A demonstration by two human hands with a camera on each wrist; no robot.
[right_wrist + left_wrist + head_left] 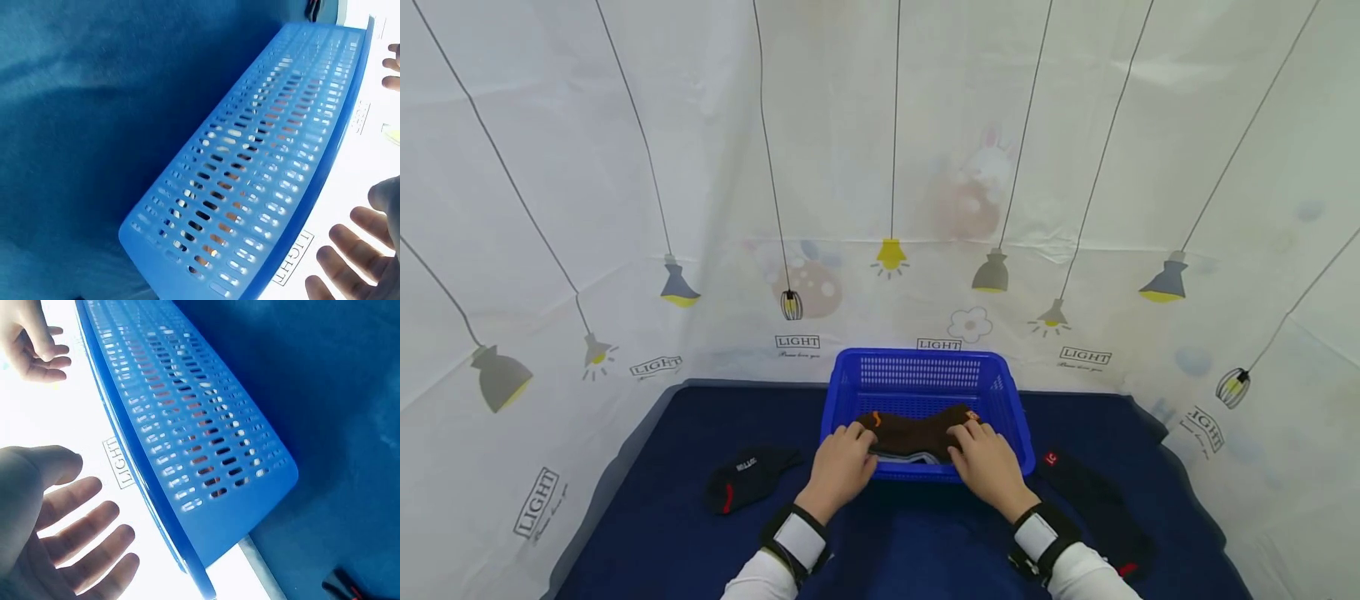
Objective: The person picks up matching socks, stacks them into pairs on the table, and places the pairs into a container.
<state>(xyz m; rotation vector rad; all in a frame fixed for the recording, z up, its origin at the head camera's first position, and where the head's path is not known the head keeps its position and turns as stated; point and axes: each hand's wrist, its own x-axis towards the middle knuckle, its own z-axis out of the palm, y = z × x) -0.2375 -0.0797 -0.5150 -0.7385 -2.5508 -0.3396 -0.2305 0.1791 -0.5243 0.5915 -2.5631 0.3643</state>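
A blue slotted plastic basket (pixel 925 367) stands on the dark blue cloth. A brown sock (pixel 917 429) with orange marks lies in its near part, over something grey and white. My left hand (pixel 848 450) rests on the sock's left end and my right hand (pixel 981 454) on its right end, both over the near rim. In the wrist views my left hand (pixel 75 544) and my right hand (pixel 356 262) show straight, spread fingers with nothing held. The basket's wall (pixel 200 437) (pixel 262 181) fills both wrist views.
A black sock (pixel 748 475) with red and white marks lies left of the basket, and another black sock (pixel 1093 500) lies to its right. The dark blue cloth (pixel 910 550) is walled by a white sheet printed with lamps (pixel 887 167).
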